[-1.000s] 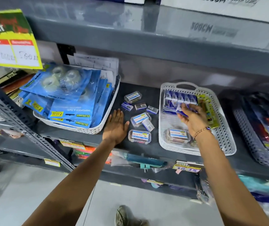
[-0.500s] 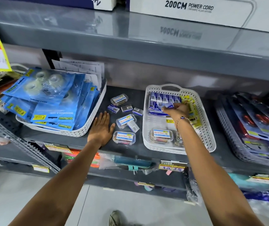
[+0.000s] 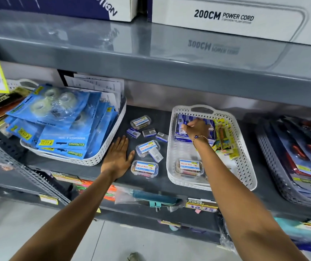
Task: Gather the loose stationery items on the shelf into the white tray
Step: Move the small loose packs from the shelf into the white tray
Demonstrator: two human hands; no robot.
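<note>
The white tray (image 3: 246, 167) stands on the dark shelf (image 3: 156, 185), right of centre. It holds blue packs (image 3: 183, 137), yellow packs (image 3: 224, 138) and one clear labelled box (image 3: 189, 166). My right hand (image 3: 196, 128) reaches into the tray's back end, fingers pinched on a small blue box among the blue packs. Left of the tray lie loose items: three clear labelled boxes (image 3: 144, 167) (image 3: 148, 147) (image 3: 141, 121) and several small boxes (image 3: 149, 132). My left hand (image 3: 118, 159) rests flat on the shelf beside them, fingers spread, holding nothing.
A second white tray (image 3: 101, 159) stacked with blue tape packs (image 3: 60, 125) sits at the left. A grey tray (image 3: 275, 166) of carded tools fills the right. The upper shelf (image 3: 150, 61) hangs low overhead, carrying a power cord carton (image 3: 226, 17). More goods hang below.
My right hand has moved from the tray's middle to its back end, onto the blue packs. My left hand has stayed flat on the shelf. The camera has moved closer.
</note>
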